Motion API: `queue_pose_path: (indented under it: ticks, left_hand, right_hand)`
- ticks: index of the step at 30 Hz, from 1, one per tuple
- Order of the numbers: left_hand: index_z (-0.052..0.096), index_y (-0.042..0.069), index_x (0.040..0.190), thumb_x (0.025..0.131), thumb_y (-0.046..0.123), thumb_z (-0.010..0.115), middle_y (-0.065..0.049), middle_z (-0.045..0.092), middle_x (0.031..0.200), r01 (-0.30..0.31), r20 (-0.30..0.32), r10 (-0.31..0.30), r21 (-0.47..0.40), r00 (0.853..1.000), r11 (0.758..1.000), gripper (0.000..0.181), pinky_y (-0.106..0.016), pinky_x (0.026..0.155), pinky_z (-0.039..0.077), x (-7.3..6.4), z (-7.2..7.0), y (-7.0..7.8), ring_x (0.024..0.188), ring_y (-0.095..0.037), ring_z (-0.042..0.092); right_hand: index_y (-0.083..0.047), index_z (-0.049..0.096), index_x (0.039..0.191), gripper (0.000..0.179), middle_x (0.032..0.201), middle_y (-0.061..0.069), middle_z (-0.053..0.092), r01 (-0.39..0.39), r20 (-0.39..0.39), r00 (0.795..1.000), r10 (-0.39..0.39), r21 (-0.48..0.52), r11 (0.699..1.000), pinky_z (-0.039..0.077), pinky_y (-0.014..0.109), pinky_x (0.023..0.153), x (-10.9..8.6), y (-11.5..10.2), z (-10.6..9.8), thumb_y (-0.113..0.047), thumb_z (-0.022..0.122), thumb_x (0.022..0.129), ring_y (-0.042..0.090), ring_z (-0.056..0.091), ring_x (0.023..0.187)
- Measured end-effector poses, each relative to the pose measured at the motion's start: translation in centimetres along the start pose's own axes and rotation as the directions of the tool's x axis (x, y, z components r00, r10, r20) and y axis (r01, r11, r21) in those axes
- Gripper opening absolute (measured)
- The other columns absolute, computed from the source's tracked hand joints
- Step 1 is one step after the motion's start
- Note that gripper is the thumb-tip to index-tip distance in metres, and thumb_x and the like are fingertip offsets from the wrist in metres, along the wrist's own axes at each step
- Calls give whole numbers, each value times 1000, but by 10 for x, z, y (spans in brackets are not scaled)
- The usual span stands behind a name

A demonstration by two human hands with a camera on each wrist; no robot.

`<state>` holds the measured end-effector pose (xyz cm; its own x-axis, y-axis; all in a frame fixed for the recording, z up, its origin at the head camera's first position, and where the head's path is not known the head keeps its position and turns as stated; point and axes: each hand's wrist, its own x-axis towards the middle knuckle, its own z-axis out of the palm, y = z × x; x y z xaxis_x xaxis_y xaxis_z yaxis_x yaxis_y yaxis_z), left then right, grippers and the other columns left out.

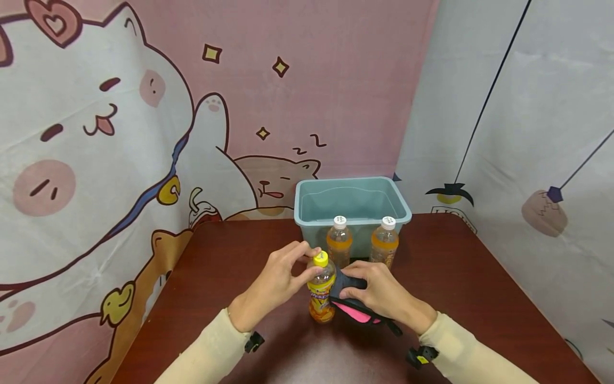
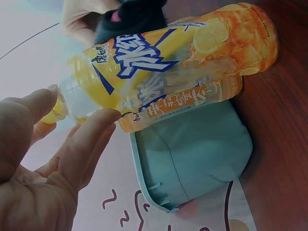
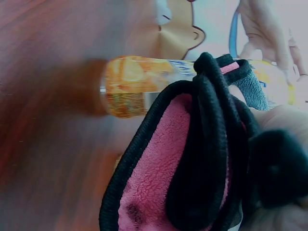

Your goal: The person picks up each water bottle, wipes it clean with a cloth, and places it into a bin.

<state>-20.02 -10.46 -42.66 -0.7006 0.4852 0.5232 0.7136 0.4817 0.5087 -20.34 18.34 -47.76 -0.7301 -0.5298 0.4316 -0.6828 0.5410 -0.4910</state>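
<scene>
Two cream sleeves, the left point(image 1: 206, 349) and the right point(image 1: 479, 349), reached forward from the near edge, each with a small black device at the wrist. The person's left hand point(image 1: 280, 272) was partly curled, thumb and fingertips gripping a bottle of amber drink point(image 1: 320, 290) around its yellow cap point(image 1: 321, 259) and shoulder. The right hand point(image 1: 384, 288), its fingers closed in a pinch, held a folded cloth point(image 1: 352, 311), dark grey and pink with black edging, against the bottle's right side. The bottle stood nearly upright between the two hands, its printed label partly covered by the cloth; whether its base touched the desk was hard to tell. The reddish-brown desk point(image 1: 235, 250) spread out beneath both hands. Just beyond the right hand were two white-capped bottles, one on the left point(image 1: 339, 245) and one on the right point(image 1: 384, 246). Behind them, farther from both hands, sat a pale teal bin point(image 1: 362, 242). Past it hung a pink and white cartoon backdrop point(image 1: 326, 96) with a large cat.
</scene>
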Motion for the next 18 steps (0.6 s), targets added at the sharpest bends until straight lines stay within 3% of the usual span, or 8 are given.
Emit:
queue_pose_path:
  ticks: [6,11,18]
  left_hand:
    - [71,11,122,99,15,95,-7,79,121,9,5,-9,5,1000,1000,33,-34,97,73,0,-1,0,108,-21,85]
    - [71,11,122,99,15,95,-7,79,122,7,5,-7,16,1000,1000,33,-35,97,73,0,0,0,108,-20,86]
    - [71,11,121,99,15,95,-7,79,122,5,6,-5,15,1000,1000,32,-35,98,73,1,1,0,108,-19,86]
  right_hand:
    - [-7,88,128,40,119,0,88,-26,63,998,25,10,1000,66,23,81,-4,11,14,-27,100,95,6,80,101]
    - [-5,88,126,40,122,5,88,-36,153,987,40,-30,999,71,30,91,-7,16,25,-28,100,96,16,84,113]
    - [-4,86,121,39,119,10,86,-17,271,962,44,-99,995,72,34,89,-8,23,36,-26,102,94,24,85,110]
